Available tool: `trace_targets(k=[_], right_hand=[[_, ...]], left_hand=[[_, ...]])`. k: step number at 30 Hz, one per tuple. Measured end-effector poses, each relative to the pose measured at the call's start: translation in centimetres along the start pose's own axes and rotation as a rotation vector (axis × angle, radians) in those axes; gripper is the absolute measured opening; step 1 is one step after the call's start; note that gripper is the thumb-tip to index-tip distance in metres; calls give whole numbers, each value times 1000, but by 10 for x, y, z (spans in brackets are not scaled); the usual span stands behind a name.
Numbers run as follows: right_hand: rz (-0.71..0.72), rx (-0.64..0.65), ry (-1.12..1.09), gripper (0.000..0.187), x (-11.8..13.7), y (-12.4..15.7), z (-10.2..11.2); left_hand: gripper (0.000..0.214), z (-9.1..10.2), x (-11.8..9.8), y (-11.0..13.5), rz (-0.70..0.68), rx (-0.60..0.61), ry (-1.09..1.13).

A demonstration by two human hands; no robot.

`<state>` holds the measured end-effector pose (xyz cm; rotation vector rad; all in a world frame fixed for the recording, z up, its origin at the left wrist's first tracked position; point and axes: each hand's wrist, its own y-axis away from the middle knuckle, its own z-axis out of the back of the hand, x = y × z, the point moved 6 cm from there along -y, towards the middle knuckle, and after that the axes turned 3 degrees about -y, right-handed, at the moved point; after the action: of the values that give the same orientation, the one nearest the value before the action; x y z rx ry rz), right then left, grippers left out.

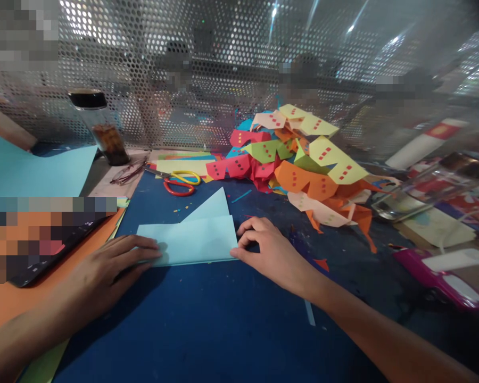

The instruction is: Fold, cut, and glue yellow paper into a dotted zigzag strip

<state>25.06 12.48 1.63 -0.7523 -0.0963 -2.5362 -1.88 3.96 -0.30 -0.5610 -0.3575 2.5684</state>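
Observation:
A folded sheet of light blue paper (pixel 195 242) lies on the dark blue table, its long straight edge towards me and a pointed triangular flap sticking up behind. My left hand (pixel 117 263) rests on the paper's left end, fingers stretched out over its surface. At the right edge, my right hand (pixel 265 247) has its fingers curled, with thumb and forefinger pinching the paper near the lower corner. Just behind the paper are scissors (pixel 179 183) with one yellow and one red handle loop.
A pile of colourful folded paper figures (pixel 303 170) stands at the back right. To the left lie a phone-like black device (pixel 59 250), orange paper (pixel 80 287) and a jar with a black lid (pixel 104 133). A magenta tool (pixel 443 276) sits far right. Perforated metal (pixel 207 106) borders the back.

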Motion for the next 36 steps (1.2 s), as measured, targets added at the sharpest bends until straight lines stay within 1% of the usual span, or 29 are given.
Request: trace_targets(k=[4,12,16,20,23,30,36], right_hand=[[11,-7,8,23,-1,0,-1],[10,-8,68,24,1,0,-1],[22,-5,65,25,2,0,-1],[-1,7,27,25,1,0,-2],[-4,11,32,26,1,-1,-2],[54,-16,57,24,1,0,-3],[61,-16,71,25,1,0,-3]], left_hand=[[22,2,-1,-2,15,-5,9],[22,7,-5,-4,-12,-32,17],[24,6,-3,-3,-11,3,25],[26,5,-1,-2,-14,-7,55],[28,3,-1,-2,-27,13,55],[31,7,-5,-4,-54,3,21],[35,7,-2,-2,-52,34,17]])
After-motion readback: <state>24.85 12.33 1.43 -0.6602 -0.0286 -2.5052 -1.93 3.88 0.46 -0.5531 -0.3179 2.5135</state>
